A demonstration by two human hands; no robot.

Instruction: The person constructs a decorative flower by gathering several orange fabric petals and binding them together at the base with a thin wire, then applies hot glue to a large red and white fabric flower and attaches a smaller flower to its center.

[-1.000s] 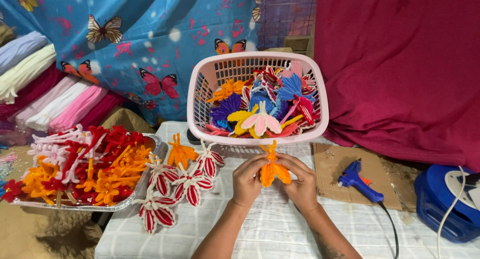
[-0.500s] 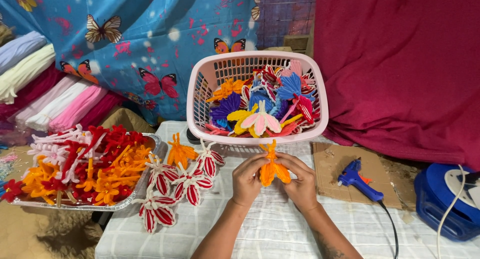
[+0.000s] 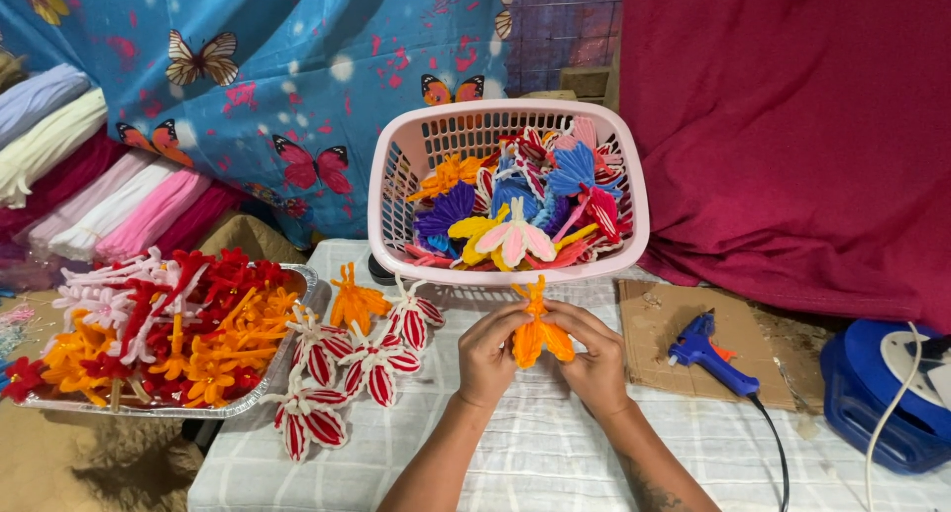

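Observation:
Both my hands hold one orange pipe-cleaner flower (image 3: 536, 334) just above the white checked tablecloth (image 3: 535, 453). My left hand (image 3: 488, 356) pinches its left side and my right hand (image 3: 594, 358) pinches its right side, fingers curled around the petals. Directly behind the flower stands a pink plastic basket (image 3: 396, 175) filled with several finished flowers in blue, purple, yellow, pink and red. To the left of my hands lie red-and-white striped flowers (image 3: 342, 368) and a loose orange flower (image 3: 355, 299) on the cloth.
A foil tray (image 3: 297, 319) at the left holds several red, orange and white pipe-cleaner pieces. A blue glue gun (image 3: 711, 358) rests on a cardboard sheet (image 3: 654, 349) at the right, beside a blue container (image 3: 877, 408). Butterfly-print blue cloth and maroon cloth hang behind.

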